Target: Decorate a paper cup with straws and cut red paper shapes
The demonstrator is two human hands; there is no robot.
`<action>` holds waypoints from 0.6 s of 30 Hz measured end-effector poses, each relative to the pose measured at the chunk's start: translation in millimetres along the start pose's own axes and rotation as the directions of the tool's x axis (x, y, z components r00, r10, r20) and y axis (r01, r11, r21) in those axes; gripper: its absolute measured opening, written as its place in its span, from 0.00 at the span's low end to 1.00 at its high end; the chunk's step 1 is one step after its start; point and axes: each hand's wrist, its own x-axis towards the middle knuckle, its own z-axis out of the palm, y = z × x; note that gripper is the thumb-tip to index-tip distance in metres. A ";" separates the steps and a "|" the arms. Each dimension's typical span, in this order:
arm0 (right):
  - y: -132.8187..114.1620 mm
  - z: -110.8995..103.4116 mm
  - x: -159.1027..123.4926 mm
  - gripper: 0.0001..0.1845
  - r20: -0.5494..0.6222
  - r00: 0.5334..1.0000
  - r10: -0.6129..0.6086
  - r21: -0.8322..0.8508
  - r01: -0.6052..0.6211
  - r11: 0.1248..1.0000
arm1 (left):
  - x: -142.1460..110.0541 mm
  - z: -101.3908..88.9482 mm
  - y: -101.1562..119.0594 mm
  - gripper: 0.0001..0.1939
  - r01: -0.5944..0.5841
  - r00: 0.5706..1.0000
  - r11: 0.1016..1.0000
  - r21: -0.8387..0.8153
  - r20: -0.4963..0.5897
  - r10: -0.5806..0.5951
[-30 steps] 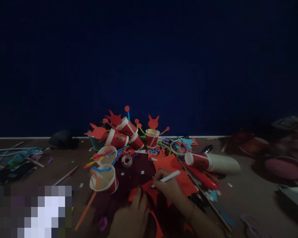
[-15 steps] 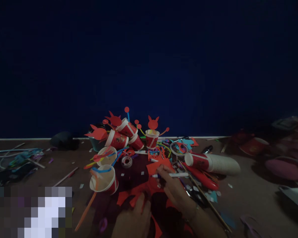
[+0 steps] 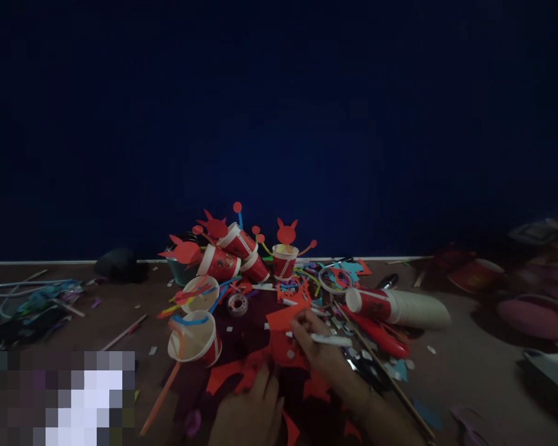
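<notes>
My right hand [image 3: 309, 337] grips a white marker pen [image 3: 337, 341], its barrel sticking out to the right and its narrow end pointing left. Beneath that hand lies a red paper sheet [image 3: 279, 319]. My left hand [image 3: 251, 406] rests with fingers stretched forward on cut red paper [image 3: 225, 376], nearer to me. More red paper scraps [image 3: 316, 390] lie between my forearms. To the left, a red-and-white paper cup [image 3: 209, 353] stands upright with blue and orange strips, and an orange strip [image 3: 160, 396] lies before it.
At the back stand or lie several cups with red paper animal heads [image 3: 286, 234]. A tape roll [image 3: 237, 304] sits left of the sheet. On the right are a stack of cups [image 3: 418, 308], a red object [image 3: 384, 334] and a long thin stick [image 3: 390, 378]. Scraps litter the surface.
My right hand has shifted slightly left, and the marker pen's barrel has dropped lower. The red sheet under it and the cut paper by my left hand have moved slightly left.
</notes>
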 end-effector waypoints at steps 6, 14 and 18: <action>2.4 -1.2 -1.4 0.14 0.098 0.988 0.115 -0.027 -0.113 0.993 | 0.2 -3.3 -2.1 0.19 -0.004 1.000 1.000 0.015 -0.001 0.004; -3.7 -8.1 4.5 0.11 -0.079 0.997 0.018 0.157 -0.005 0.988 | -1.8 -7.4 -2.3 0.16 -0.028 0.999 1.000 0.007 -0.022 0.028; 2.6 -6.6 6.3 0.14 -0.089 0.995 0.034 0.130 -0.023 0.991 | -3.7 -12.2 -1.1 0.16 -0.060 0.998 0.998 -0.004 -0.028 0.060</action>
